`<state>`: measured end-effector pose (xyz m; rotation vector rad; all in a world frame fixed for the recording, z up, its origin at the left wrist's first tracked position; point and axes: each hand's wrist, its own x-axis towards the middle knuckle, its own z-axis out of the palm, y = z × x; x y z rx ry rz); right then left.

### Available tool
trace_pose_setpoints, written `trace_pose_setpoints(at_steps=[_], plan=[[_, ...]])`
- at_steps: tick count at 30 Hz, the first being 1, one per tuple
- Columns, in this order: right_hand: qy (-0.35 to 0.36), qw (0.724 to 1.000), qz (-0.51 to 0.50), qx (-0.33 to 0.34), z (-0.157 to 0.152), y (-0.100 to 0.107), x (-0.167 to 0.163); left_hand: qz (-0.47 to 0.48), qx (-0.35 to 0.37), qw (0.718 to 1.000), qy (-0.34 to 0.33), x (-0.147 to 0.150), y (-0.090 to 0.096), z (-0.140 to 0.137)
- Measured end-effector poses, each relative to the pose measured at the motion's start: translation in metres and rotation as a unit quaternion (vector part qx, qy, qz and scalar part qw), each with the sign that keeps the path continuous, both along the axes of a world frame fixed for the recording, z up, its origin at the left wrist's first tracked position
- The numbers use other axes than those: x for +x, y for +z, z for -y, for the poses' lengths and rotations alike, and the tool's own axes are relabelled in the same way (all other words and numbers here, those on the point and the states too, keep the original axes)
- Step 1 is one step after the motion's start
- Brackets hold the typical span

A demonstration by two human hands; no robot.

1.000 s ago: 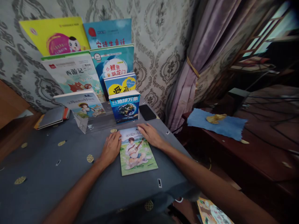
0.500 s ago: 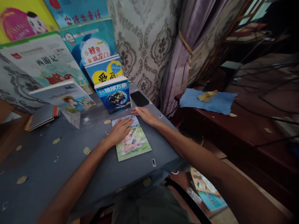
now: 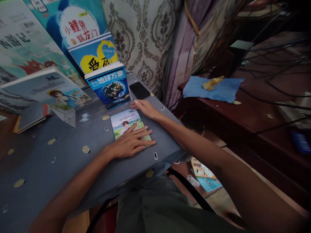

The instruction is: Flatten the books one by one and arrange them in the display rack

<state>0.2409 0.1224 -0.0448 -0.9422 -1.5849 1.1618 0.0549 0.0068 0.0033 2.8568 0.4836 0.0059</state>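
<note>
A thin picture book (image 3: 122, 121) lies face up on the grey patterned tablecloth (image 3: 97, 168). My left hand (image 3: 132, 140) rests flat across its lower half with the fingers spread, so that part of the cover is hidden. Beyond the book's top right corner, my right hand (image 3: 145, 108) lies on the cloth, fingers stretched out and holding nothing. Just behind it is a black phone (image 3: 139, 90). A blue book with an Earth on its cover (image 3: 111, 89) stands upright beyond the right fingertips.
Several books lean at the back left, among them a fish-story book (image 3: 79, 24) and a yellow-heart book (image 3: 97, 55). A closed grey book (image 3: 32, 116) lies at the left. Right of the table stands a dark red bench (image 3: 209, 111) with a blue cloth (image 3: 218, 94) and cables.
My left hand has slid from the book's top down to its lower half, uncovering the title and upper picture. My right hand stays beside the book's top corner. The view has tilted downward.
</note>
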Motion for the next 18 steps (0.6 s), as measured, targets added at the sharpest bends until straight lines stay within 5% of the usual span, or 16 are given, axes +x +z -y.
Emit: trace_pose_setpoints(at_steps=[11, 18], plan=[[-0.007, 0.993, 0.094, 0.068, 0.014, 0.008, 0.001, -0.010, 0.062, 0.995, 0.081, -0.016, -0.011, 0.021], [-0.033, 0.952, 0.269, 0.143, 0.024, 0.017, 0.001, -0.015, 0.096, 0.975, 0.201, -0.045, -0.017, 0.043]])
